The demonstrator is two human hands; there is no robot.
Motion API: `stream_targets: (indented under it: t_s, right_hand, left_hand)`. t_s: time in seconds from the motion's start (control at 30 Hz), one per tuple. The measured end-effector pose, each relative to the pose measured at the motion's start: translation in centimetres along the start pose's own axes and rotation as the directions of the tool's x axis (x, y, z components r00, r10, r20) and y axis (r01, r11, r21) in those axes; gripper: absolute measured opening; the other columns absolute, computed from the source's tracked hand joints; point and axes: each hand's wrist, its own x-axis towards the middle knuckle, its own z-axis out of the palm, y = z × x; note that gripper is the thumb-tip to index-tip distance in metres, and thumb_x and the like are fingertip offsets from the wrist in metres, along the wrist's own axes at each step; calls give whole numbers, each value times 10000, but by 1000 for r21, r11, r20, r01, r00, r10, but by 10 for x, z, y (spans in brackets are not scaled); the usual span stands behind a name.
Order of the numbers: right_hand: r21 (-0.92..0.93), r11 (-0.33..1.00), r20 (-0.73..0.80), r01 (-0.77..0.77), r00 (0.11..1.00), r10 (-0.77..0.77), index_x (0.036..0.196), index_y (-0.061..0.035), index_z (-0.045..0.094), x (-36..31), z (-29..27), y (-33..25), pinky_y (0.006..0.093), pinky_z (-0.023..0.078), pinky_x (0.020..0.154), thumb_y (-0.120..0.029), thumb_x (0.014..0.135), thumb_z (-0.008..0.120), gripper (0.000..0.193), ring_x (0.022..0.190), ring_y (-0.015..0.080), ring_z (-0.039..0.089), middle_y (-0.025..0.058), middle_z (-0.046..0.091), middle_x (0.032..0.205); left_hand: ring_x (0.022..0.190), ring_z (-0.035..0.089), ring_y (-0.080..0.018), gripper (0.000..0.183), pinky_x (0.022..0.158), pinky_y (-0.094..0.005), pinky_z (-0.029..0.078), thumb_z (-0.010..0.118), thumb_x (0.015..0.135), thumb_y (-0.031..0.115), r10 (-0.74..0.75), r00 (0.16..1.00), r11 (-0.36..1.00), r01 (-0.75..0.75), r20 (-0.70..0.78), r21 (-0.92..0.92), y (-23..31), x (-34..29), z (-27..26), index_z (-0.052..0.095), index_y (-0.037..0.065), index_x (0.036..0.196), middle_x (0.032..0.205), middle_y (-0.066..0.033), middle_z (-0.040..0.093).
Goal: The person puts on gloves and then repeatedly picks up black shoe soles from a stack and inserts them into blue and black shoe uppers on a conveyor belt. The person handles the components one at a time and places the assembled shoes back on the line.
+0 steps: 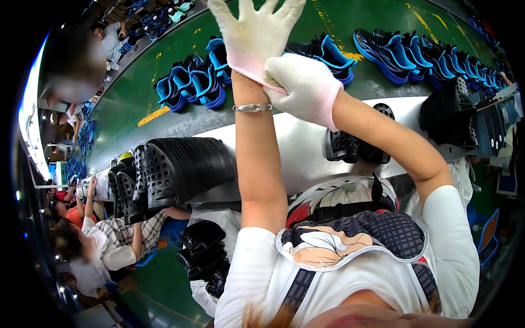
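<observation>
My left hand [252, 31] is raised over the green conveyor belt [136, 98] with its fingers spread. It wears a white knit glove with a pink cuff, and nothing is in it. A silver bracelet [252, 107] circles the bare wrist just below the cuff. My right hand [306, 85], gloved the same way, pinches the pink cuff of the left glove [252, 64] at the wrist. Blue and black shoes [191, 82] lie on the belt beyond both hands.
A grey metal shelf [301, 142] runs along the belt's near side. On it stand a stack of black perforated soles [180, 167] and more black pieces [350, 147], [451, 112]. A row of blue shoes [415, 54] lies at right. Other workers [104, 240] sit at left.
</observation>
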Motion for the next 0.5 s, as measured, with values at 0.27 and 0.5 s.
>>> stream_targets:
  t_s: [0.27, 0.5]
  right_hand:
    - [-71, 970, -205, -232, 955, 213, 1044, -90, 491, 28, -3, 46, 433, 509, 748, -297, 925, 528, 241, 938, 389, 621, 168, 665, 951]
    - [-254, 952, 344, -169, 905, 252, 1086, -48, 628, 31, -3, 16, 430, 551, 746, -244, 927, 488, 289, 933, 367, 671, 188, 692, 1018]
  left_hand:
    - [1376, 378, -317, 618, 1207, -446, 198, 247, 1029, 459, 400, 868, 909, -417, 294, -7, -5, -2, -30, 389, 3, 1421, 1480, -150, 426]
    - [1322, 377, -316, 441, 1140, -503, 256, 482, 985, 344, 656, 693, 753, -567, -299, 334, 2, 8, 15, 436, 105, 1353, 1337, -102, 472]
